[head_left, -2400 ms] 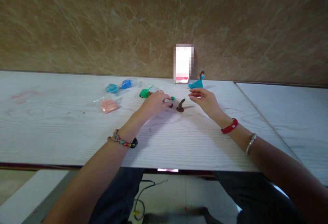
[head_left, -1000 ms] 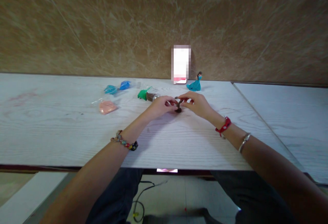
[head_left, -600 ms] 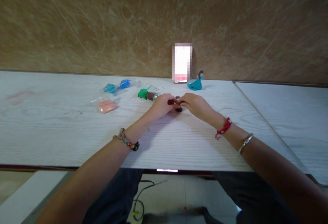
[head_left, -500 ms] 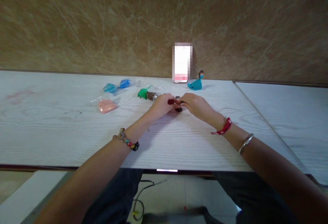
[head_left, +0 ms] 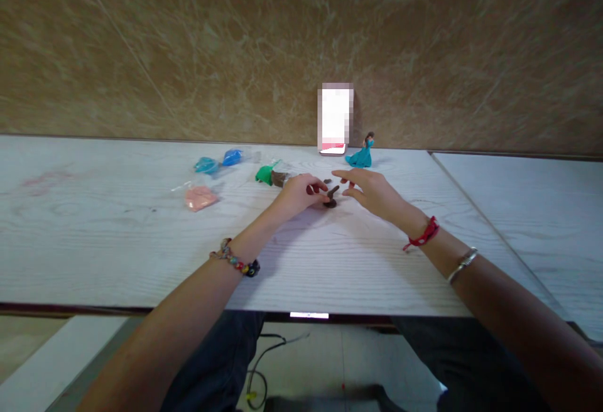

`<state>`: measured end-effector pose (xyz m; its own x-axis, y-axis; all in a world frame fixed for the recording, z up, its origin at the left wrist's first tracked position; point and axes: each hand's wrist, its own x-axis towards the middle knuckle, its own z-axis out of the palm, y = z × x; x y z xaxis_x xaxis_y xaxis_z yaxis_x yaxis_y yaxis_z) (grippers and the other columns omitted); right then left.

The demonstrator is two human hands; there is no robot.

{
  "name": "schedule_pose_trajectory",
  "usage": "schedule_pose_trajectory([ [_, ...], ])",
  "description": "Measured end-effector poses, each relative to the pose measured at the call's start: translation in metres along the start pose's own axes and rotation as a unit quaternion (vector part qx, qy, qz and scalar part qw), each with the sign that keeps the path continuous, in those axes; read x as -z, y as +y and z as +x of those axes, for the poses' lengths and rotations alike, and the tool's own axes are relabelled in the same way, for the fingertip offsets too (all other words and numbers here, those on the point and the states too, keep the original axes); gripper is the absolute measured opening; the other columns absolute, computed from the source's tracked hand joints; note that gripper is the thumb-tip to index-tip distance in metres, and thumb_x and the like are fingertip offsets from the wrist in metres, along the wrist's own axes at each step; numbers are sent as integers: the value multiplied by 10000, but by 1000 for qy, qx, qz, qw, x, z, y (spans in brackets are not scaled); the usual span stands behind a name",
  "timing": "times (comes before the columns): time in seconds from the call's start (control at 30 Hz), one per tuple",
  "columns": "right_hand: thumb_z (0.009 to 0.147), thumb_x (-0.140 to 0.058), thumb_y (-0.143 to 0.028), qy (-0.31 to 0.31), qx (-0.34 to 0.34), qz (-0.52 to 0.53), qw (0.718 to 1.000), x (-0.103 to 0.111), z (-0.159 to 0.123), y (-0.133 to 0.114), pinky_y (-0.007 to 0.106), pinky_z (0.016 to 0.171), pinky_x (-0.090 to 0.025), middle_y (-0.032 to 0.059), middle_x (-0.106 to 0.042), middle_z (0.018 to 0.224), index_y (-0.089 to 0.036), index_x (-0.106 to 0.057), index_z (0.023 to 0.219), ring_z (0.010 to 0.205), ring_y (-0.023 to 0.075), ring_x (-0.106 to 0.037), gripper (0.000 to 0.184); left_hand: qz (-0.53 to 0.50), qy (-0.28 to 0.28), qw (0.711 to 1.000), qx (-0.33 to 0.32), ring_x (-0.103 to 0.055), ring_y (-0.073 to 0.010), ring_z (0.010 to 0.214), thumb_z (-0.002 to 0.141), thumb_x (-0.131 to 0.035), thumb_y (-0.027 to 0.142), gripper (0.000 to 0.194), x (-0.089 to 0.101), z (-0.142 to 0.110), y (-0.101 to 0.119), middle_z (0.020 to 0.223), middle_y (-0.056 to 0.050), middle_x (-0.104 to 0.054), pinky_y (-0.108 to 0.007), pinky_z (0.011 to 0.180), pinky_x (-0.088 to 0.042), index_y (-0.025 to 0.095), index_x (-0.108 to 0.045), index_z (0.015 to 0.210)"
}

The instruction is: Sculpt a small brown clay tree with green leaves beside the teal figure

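On the white table [head_left: 301, 261], the brown clay piece [head_left: 332, 200] is touched from the left by the left hand [head_left: 298, 194], narrowly curled, its grip unclear; just right, the right hand [head_left: 371, 188] is held, fingers parted. Beyond, a teal figurine [head_left: 360, 157] is seen.

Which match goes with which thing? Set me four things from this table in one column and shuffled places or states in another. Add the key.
1. Brown piece with a stem
2. Phone
3. Turquoise figurine
4. Bagged pink lump

A. Just right of the phone
B. Left of the green lump
C. Between the left hand and right hand
D. Upright, screen bright white

Pairs: 1-C, 2-D, 3-A, 4-B
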<state>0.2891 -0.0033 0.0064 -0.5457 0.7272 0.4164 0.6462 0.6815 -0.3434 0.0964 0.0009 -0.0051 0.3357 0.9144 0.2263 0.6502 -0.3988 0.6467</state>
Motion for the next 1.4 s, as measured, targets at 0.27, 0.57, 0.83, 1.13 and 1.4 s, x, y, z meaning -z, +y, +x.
schedule_pose_trajectory([
  [0.27,755,-546,-106,-22,-26,-31,999,-8,30,32,309,727,-457,97,-647,946,-132,-630,1010,788,158,-583,270,74,85,994,-5,-495,-94,599,722,-622,224,137,16,2,-8,741,-19,-570,-246,603,-412,144,-646,831],
  [0.57,802,-465,-94,-103,70,-59,990,-35,47,27,281,743,-436,88,-639,848,-121,-665,873,813,157,-570,215,155,49,984,-79,-532,-121,719,808,-505,201,148,17,-5,-13,871,-43,-558,-257,678,-426,151,-621,885],
  [0.83,758,-542,-139,-30,-54,-50,997,-5,-13,34,297,721,-483,76,-679,901,-150,-659,948,787,175,-617,224,144,60,981,-118,-515,-118,714,841,-450,240,188,15,-5,-14,815,-27,-552,-255,673,-413,165,-622,838],
  [1.13,868,-351,-181,-87,17,-129,988,-7,-50,33,400,930,-405,112,-507,1261,-148,-505,1203,1161,204,-476,370,177,86,971,-137,-514,-123,760,838,-446,238,176,16,-3,-25,826,-26,-566,-259,721,-407,178,-612,834],
  [1.4,903,-268,-349,-134,-45,-125,982,-3,-46,25,572,964,-295,103,-328,1393,-165,-335,1321,1284,248,-297,462,208,113,964,-122,-521,-139,863,860,-361,248,255,11,-3,-27,912,-46,-538,-266,795,-410,169,-592,932],
])
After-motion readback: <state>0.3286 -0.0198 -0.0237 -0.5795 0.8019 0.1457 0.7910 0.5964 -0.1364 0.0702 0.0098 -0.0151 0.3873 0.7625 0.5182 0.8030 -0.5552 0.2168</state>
